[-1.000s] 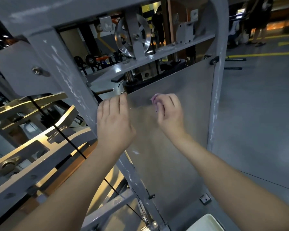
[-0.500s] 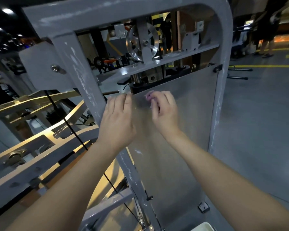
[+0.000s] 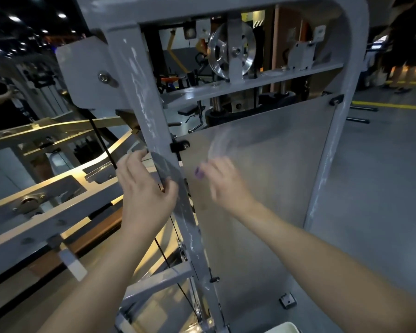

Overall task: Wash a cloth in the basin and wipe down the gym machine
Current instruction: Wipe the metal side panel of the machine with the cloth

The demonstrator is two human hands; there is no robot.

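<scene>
Left hand (image 3: 145, 188) grips grey upright (image 3: 139, 97); right hand (image 3: 222, 181), blurred, pinches purple cloth (image 3: 198, 172) on panel (image 3: 274, 164): suggest slow, overlapping passes.

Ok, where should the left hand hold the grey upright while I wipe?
Mid-height on the grey upright, below the black clip, coming from its left. The post is flat-sided, so the left hand wraps that free edge; the panel closes off the right side, where the right hand holds the cloth.
</scene>
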